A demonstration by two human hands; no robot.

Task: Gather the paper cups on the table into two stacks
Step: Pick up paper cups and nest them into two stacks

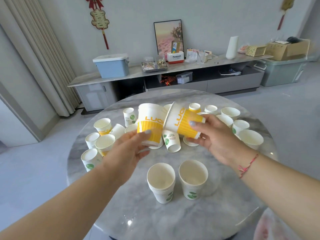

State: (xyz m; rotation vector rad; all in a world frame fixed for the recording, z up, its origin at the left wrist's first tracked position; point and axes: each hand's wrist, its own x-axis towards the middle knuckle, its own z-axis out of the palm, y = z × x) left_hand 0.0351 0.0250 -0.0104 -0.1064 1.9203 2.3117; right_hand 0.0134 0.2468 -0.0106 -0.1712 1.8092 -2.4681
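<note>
A round marbled grey table [173,222] is filling most of the view, and both bare arms are reaching out over it. Beyond the hands, a low sideboard [138,71] is running along the wall, carrying a blue lidded bin [112,66] and a framed picture [168,37].

Loose paper cups are lying scattered just past and to either side of the hands. A group to the left of the left hand [126,153] is standing mostly upright, among them a yellow-banded one [103,126]. Another group is sitting to the right of the right hand [216,137], including a wide white cup [251,137]. Some small ones between the hands are lying tipped or upside down, such as a leaf-printed cup [171,141].

Nearer the person than both hands, two stacks are standing upright side by side, apart from each other: the left stack [161,182], showing several nested rims, and the right stack [193,179], both with green leaf prints.

The left hand is curling around a large yellow-banded cup [150,123], thumb across the front and fingers behind, holding it roughly upright above the table. The right hand is gripping a second yellow-banded cup [183,120] by its base end, thumb on the band, tilting its mouth toward the left hand's cup. The two held cups are touching or nearly so; which one, I cannot tell.

A red string bracelet [247,165] is circling the right wrist.
</note>
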